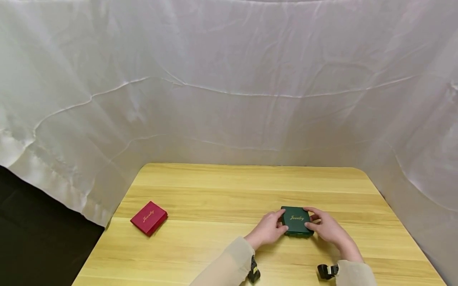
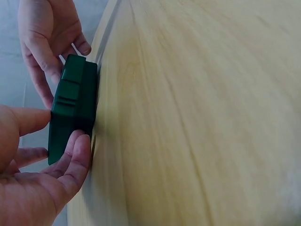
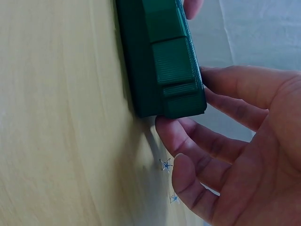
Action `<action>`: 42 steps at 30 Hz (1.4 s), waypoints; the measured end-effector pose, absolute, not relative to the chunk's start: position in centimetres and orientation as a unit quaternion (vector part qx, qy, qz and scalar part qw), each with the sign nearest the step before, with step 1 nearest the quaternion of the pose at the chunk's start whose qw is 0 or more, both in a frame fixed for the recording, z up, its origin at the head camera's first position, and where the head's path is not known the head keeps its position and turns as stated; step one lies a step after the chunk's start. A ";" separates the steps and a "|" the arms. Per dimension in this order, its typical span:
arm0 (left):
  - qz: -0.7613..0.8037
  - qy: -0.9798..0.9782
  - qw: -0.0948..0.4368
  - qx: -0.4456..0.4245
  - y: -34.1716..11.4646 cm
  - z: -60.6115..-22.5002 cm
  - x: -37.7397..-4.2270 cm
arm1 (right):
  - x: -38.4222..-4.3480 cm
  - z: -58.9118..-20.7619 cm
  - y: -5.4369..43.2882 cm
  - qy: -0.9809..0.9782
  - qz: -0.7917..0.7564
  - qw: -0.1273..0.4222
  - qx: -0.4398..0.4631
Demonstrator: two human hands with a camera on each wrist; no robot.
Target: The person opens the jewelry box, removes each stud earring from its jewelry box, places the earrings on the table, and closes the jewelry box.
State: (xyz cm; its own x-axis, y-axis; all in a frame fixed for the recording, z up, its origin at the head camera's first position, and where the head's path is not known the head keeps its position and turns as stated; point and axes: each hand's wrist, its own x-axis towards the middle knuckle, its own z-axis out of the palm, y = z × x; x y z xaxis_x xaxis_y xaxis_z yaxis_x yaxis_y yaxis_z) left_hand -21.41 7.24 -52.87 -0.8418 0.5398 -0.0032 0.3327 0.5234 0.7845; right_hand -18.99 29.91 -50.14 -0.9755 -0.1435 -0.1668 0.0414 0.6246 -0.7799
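Plainly, the square box [image 1: 297, 225] is dark green, gold-lettered "Jewelry".

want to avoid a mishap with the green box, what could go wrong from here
The left hand and right hand hold the green box at opposite sides, so it may twist or slip if one lets go. Two small star-shaped pieces show by the right hand's fingers; they could get knocked or lost, though I can't tell what supports them.
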 end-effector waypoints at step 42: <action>0.481 0.863 0.027 0.150 -6.0 -50.7 -22.1 | -20.6 -47.8 22.3 0.905 -0.396 0.024 -0.152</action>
State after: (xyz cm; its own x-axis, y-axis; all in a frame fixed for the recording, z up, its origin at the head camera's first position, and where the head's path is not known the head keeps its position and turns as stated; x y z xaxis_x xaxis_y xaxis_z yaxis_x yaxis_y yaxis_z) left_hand -22.11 -6.02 -50.73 -0.9536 0.2848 0.0979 0.2330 0.4918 0.8389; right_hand -20.59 22.27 -47.82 -0.9528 -0.2940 0.0756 -0.2553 0.6410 -0.7238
